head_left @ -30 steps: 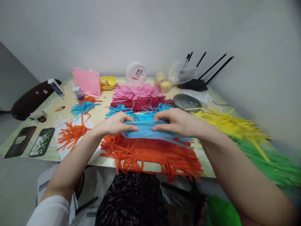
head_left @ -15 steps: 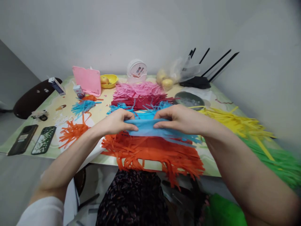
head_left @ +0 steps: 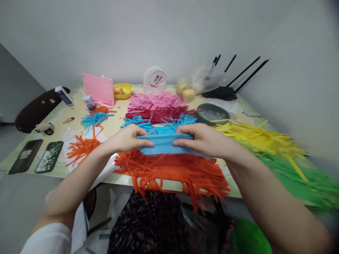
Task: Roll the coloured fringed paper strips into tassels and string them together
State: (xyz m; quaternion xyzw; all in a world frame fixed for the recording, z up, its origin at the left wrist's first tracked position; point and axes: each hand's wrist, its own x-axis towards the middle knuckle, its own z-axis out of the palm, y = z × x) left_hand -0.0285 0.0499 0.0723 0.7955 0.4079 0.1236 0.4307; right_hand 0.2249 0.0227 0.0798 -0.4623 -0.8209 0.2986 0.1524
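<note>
You now hold the blue paper (head_left: 164, 145) as a shorter, thicker band between your left hand (head_left: 127, 138) and right hand (head_left: 203, 141). The long tail that trailed past your right wrist is drawn in, apparently folded under, though your palm hides it. Both hands sit slightly lower than before.

1. Left hand (head_left: 129, 138): knuckles up, thumb and fingers pinched closed; forearm enters from lower left.
2. Right hand (head_left: 203, 139): same pinch; forearm enters from lower right.
3. Fingertips face each other, slightly apart, above the table's (head_left: 115, 125) near edge.
</note>
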